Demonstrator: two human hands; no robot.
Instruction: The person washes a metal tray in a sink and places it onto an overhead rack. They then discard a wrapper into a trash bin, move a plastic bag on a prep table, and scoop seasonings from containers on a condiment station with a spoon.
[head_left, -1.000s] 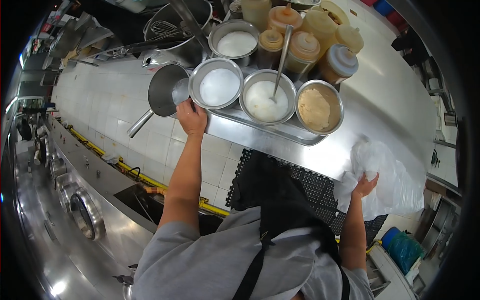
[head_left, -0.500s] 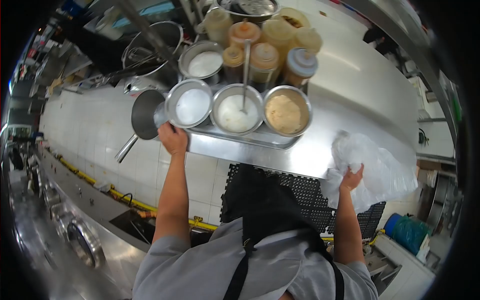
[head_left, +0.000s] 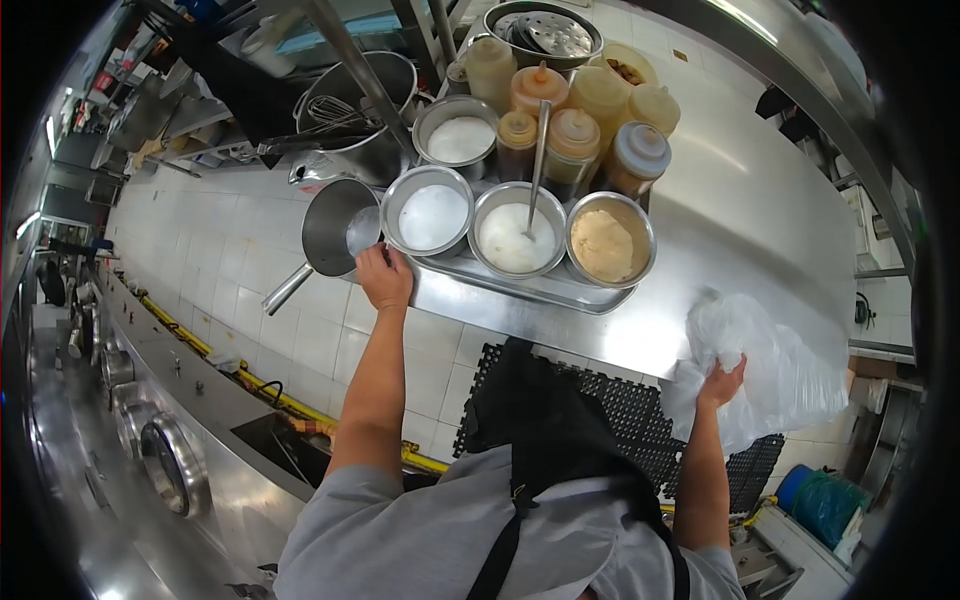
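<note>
"What's done, what's left?"

"On my screen, the right hand (head_left: 722,383) has the clear plastic bag (head_left: 785,385) bunched in its grip, right side of the frame, at the steel counter's (head_left: 730,215) front edge. Grasping is done; release isn't. Anything further I can't judge."

"And the left hand (head_left: 385,280)?"

"Left of centre, just beside the saucepan (head_left: 322,238); the fingertips are partly hidden, so I can't tell whether it holds anything."

"The metal containers (head_left: 389,213)?"

"All four look filled: three white, one tan, with a spoon (head_left: 539,155) standing in the middle front one."

"Any labels?"

"No brand or writing I can read, even on the squeeze bottles (head_left: 573,145), upper centre."
</note>
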